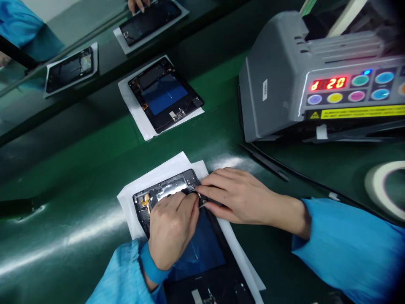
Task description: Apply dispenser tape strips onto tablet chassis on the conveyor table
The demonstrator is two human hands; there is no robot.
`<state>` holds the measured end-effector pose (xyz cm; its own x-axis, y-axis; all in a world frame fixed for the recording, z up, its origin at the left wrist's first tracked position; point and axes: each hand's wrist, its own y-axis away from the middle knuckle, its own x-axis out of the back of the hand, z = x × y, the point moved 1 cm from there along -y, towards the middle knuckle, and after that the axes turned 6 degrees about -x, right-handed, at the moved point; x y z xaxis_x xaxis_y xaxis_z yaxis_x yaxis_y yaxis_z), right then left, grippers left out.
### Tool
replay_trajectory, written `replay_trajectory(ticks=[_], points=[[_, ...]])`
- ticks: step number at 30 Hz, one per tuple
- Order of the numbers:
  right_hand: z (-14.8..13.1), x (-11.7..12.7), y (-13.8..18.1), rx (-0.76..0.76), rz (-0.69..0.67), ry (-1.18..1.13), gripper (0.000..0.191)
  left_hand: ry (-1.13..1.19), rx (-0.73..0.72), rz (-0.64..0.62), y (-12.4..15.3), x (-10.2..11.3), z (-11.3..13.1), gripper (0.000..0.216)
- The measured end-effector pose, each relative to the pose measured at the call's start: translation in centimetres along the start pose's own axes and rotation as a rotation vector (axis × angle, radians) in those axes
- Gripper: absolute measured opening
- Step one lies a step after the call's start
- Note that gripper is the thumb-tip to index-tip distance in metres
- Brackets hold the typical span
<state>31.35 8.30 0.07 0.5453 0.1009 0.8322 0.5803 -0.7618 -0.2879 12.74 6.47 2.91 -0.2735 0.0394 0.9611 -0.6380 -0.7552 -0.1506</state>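
An opened tablet (205, 249) lies tilted on white paper (129, 211), with its inner parts and a dark blue panel showing. Over its upper part, my left hand (174, 228) is closed, its fingers curled down and their tips hidden. From the right, my right hand (238, 196) reaches in with thumb and fingers pinched together at the tablet's upper right edge. A small pale sliver shows by the right fingertips, too small to name. Both sets of fingertips nearly meet. An orange flex cable (146, 202) shows left of my left hand.
A grey tape dispenser (278, 80) with a lit display stands at the back right. Dark tweezers (268, 162), a cable and a tape roll (376, 190) lie at right. Another opened tablet (167, 95) sits ahead; beyond are more tablets and a co-worker's hand (138, 5).
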Motion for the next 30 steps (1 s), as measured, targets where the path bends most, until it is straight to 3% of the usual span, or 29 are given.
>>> replay_trajectory(ticks=[8,19,30], points=[[-1.0,-0.1,-0.4,-0.02,-0.088,0.126,0.033,0.001,-0.011,0.007,0.1,-0.4,-0.2,0.015],[-1.0,-0.1,-0.3,0.048,-0.051,0.17,0.032,-0.059,0.018,0.023,0.5,0.1,-0.6,0.017],[-1.6,-0.3,0.1,0.136,-0.046,0.234,0.031,0.169,0.143,0.006,0.7,-0.6,-1.4,0.015]])
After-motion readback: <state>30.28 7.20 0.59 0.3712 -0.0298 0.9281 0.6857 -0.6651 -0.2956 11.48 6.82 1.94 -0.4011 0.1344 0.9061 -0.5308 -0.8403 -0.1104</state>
